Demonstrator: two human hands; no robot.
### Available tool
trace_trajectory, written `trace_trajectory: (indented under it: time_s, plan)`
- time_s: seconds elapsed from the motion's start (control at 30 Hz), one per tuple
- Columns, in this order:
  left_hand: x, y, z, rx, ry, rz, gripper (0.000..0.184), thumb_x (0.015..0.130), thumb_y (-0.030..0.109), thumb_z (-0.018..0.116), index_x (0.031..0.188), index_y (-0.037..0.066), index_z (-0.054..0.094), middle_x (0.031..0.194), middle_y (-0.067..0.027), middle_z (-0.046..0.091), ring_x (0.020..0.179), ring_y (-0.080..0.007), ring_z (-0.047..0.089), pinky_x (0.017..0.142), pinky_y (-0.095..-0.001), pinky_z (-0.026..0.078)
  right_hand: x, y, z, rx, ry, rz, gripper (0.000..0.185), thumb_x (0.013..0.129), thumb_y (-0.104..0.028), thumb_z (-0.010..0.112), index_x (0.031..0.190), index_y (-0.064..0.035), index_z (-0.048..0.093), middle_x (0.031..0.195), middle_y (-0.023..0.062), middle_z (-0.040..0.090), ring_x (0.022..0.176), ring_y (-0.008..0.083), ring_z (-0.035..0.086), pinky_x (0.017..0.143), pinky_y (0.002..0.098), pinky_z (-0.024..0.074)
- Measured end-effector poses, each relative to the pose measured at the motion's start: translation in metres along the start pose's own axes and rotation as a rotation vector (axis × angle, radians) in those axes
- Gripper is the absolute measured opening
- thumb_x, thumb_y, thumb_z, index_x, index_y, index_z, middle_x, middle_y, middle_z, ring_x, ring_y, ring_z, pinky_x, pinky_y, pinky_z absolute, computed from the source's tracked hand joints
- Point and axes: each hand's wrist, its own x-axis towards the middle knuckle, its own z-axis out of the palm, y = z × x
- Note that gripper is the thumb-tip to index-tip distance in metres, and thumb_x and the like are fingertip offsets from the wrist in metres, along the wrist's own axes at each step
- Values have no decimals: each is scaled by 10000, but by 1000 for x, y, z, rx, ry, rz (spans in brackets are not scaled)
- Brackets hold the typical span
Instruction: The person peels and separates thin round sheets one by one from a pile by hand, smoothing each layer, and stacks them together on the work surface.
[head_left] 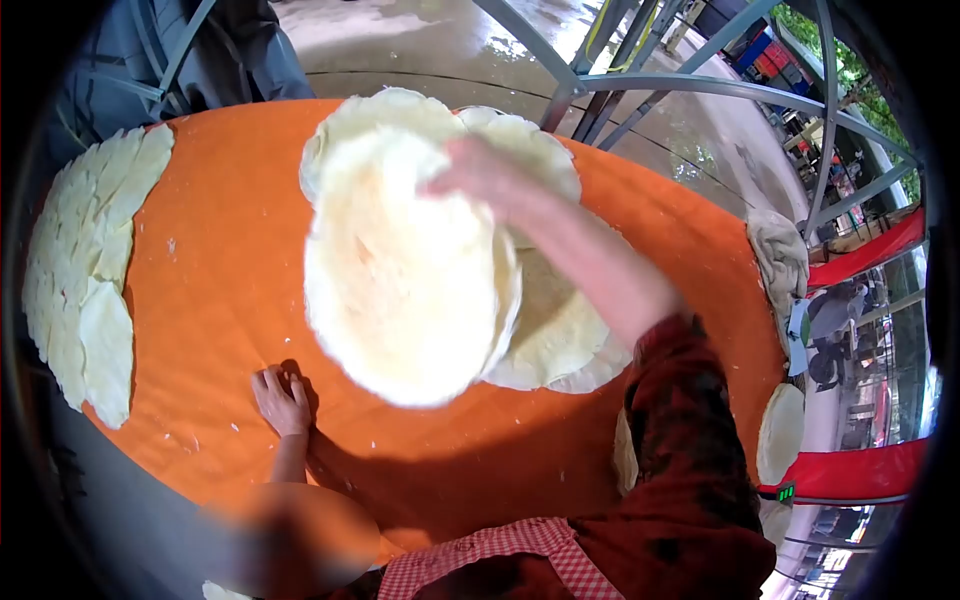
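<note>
My right hand (475,175), smeared by motion, grips the upper right edge of a large, thin, round flatbread (400,280). That flatbread looks raised and is brightly lit. Under and behind it lie more flatbreads: one at the back left (385,112), another at the back right (535,150), and some at the right (555,320). My left hand does not show. A small hand (283,400) with a bare forearm rests on the orange cloth at the lower left. It seems to belong to another person, whose head (290,540) is blurred at the bottom.
An orange cloth (220,260) covers the table. Overlapping flatbreads (85,260) line its left end. A bundled cloth (778,250) and another flatbread (780,432) lie along the right edge. Grey metal bars (700,85) stand beyond the far edge.
</note>
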Motion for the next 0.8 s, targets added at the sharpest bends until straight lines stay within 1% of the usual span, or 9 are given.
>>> trace_trajectory:
  time_s: [0.13,0.27,0.33,0.43,0.47,0.57,0.6,0.7,0.8]
  plan:
    - [-1,-7,4,-8,-20,-22,211,770,120,581,959,41,528,978,-164,491,918,-367,509,787,-450,431,45,-36,-53,289,105,-10,389,725,-11,694,1093,69,598,1005,161,660,874,249,663,762,362,544]
    - [2,-5,7,2,-11,-14,196,774,123,578,945,43,523,970,-162,487,905,-368,507,774,-446,426,163,126,-105,426,250,26,484,709,-98,720,1145,48,568,1018,177,652,902,298,661,817,409,536]
    - [1,-7,9,20,-34,-23,190,789,134,563,949,42,520,975,-162,485,904,-368,509,772,-441,428,186,194,-92,-519,600,277,410,712,-195,704,1063,5,629,953,182,664,881,369,647,808,472,520]
    - [3,-10,11,16,-61,-42,188,806,147,547,958,40,517,985,-165,483,902,-369,509,776,-437,429,168,207,-53,-670,1014,454,525,709,-308,710,1139,-29,597,985,185,665,906,382,641,829,472,511]
    - [3,-7,10,-4,-47,-36,188,798,139,556,953,41,517,980,-167,483,900,-370,506,775,-440,426,154,186,-51,-624,967,488,536,723,-282,723,1160,-12,569,1064,202,651,940,361,641,821,451,516]
    - [0,-9,12,-12,-40,-21,189,795,130,556,955,38,517,986,-171,488,905,-373,504,777,-443,424,193,255,-85,171,752,322,489,702,-249,775,1085,17,629,1059,191,644,913,321,639,789,454,518]
    - [0,-9,12,-6,-38,-16,188,795,130,555,955,38,517,988,-170,489,906,-372,505,776,-443,426,164,206,-67,224,682,348,416,743,-147,742,1094,36,614,1065,173,635,918,302,633,783,446,521]
    - [1,-9,12,4,-49,-18,191,813,146,536,965,31,520,987,-168,486,900,-361,505,782,-433,430,162,193,-55,476,653,419,364,735,-107,737,1054,34,632,1034,168,648,900,313,637,769,435,525]
    - [1,-14,13,-10,-55,-19,196,825,162,521,971,30,521,981,-168,484,893,-352,504,789,-424,430,192,218,-64,504,573,231,376,764,-144,707,1084,29,613,1040,170,645,909,311,627,782,443,514]
